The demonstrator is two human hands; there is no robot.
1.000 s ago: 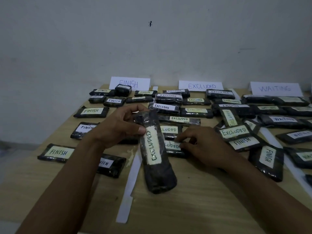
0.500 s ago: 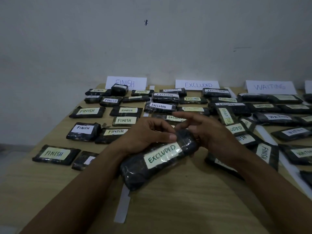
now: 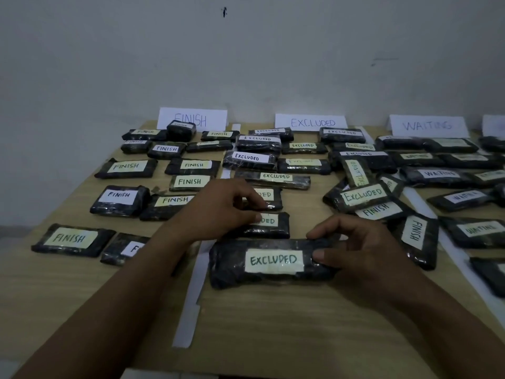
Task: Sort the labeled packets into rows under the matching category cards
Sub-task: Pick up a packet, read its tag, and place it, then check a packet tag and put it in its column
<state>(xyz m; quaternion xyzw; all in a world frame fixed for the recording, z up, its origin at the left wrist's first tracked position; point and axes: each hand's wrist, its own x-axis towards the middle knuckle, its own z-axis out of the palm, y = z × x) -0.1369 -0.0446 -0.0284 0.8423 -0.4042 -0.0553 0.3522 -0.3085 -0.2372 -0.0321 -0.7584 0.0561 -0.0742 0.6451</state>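
I see a wooden table (image 3: 273, 324) against a pale wall (image 3: 246, 64), covered with dark wrapped packets that carry handwritten labels. At the far edge, around 12 o'clock, three white cards stand upright: the FINISH card (image 3: 192, 119) toward 11, the EXCLUDED card (image 3: 311, 122) at 12, and the WAITING card (image 3: 429, 125) toward 1.

The large packet (image 3: 262, 265) marked EXCLUDED lies flat on the table, near the middle of my view, long side running 9 to 3, label facing up and readable. My right hand (image 3: 360, 250) grips its 3 o'clock end, thumb pressed on top just beside the label and fingers curled over the far edge, so that hand is clamped on the packet. My left hand (image 3: 221, 212) sits at 11 o'clock from the packet, fingers bent and tips drawn close over a smaller packet (image 3: 266, 224) whose label is half hidden; I cannot tell whether it pinches anything.

A white paper strip (image 3: 191, 291) runs from 6 to 12 just left of the large packet, dividing the columns. Packets marked FINISH (image 3: 125, 168) lie in rows to the 9 and 10 o'clock side. At 2 o'clock a loose heap (image 3: 366, 195) mixes EXCLUDED and FINISH labels, some tilted. Packets marked WAITING (image 3: 440, 175) fill the 2 to 3 o'clock edge.
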